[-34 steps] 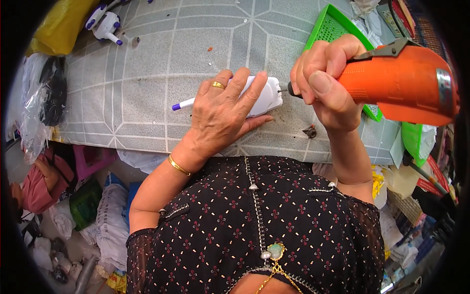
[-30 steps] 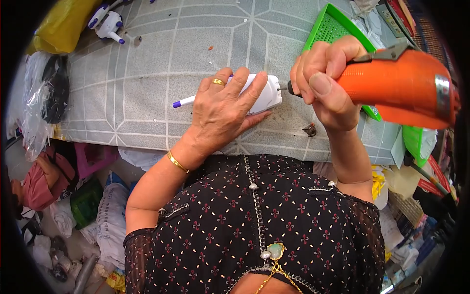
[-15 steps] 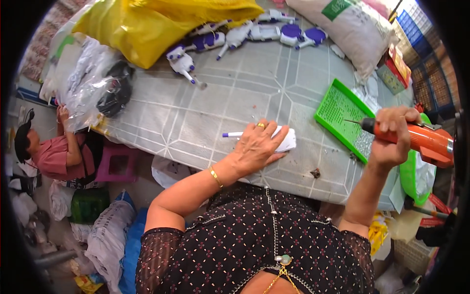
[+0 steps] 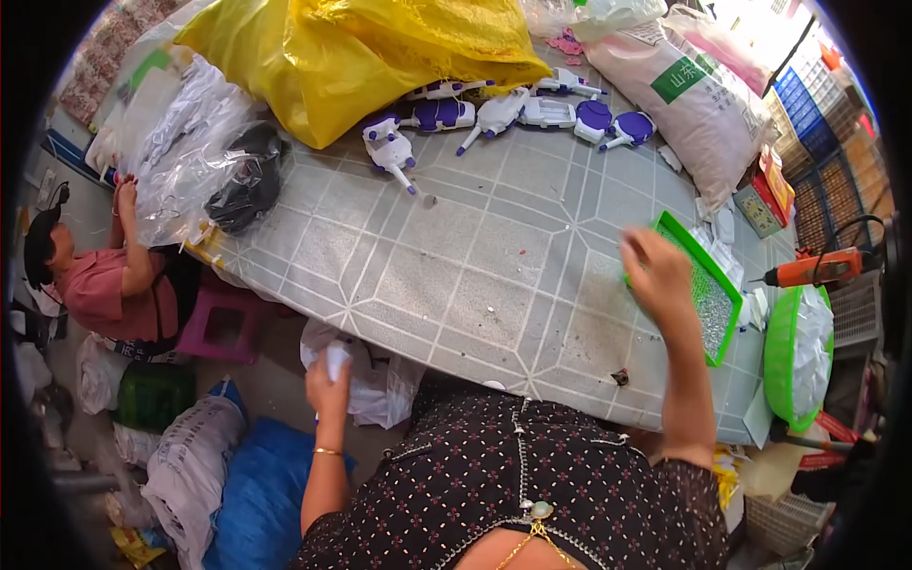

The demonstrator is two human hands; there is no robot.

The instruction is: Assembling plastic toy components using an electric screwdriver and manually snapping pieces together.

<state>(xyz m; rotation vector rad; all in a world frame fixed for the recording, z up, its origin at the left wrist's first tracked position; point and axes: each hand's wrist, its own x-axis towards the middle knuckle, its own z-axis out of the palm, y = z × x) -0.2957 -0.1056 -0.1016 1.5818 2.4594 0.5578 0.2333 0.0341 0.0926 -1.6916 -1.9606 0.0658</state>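
Worktop [image 4: 475, 294]: grey with pale lines, spread out below both of the person's arms.
Yellow sack [image 4: 380, 57]: slumped along the far left edge, beside a row of white-and-purple handheld devices [image 4: 501, 112].
Green basket [image 4: 779, 351]: just past the right edge, holding white parts.
Green tray [image 4: 708, 275]: near the right edge, long axis slanting from far left to near right; the right hand [image 4: 660, 275] is the nearer one.
Electric screwdriver [image 4: 807, 269]: orange, by the right edge, apart from both hands.
Right hand: at the tray's left side, fingers loosely curled; cannot tell whether they grip anything.
Left hand [image 4: 328, 385]: beyond the near edge, fingers closed around a white casing [image 4: 337, 356], mostly hidden, before a plastic bag [image 4: 380, 389].
Metal bits [image 4: 714, 328]: in the tray's near end, rightward and nearer the body from the right fingers.
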